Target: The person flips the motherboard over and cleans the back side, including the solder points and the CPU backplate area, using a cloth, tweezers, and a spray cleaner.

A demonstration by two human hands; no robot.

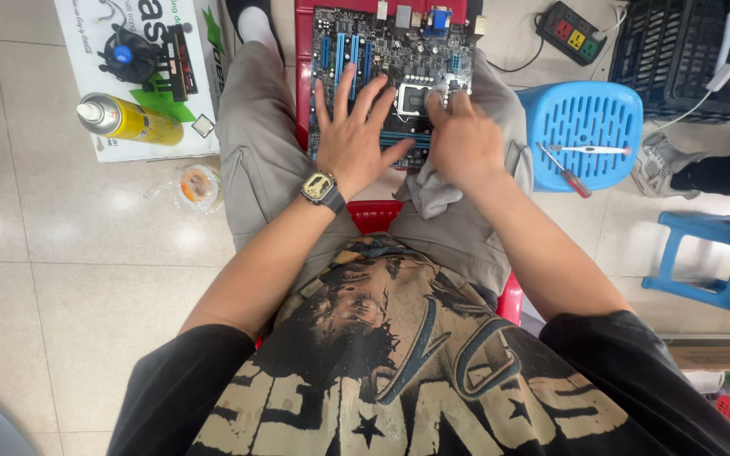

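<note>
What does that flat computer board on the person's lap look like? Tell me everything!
The computer board is a dark, flat circuit board lying across the person's knees, over a red stool. It has long blue slots, a square silvery socket near the middle and metal ports along its far edge. The left hand lies flat on it with spread fingers. The right hand presses a grey cloth against it beside the socket.

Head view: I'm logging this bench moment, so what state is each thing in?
Motherboard: flat on the lap, socket exposed.
Left hand: fingers spread, pressing on the board.
Right hand: rubbing a grey cloth at the socket.
Spray can: lying on its side on the white box.
Cooler fan: detached, resting on the box.
Screwdriver: lying on the blue stool.
</note>
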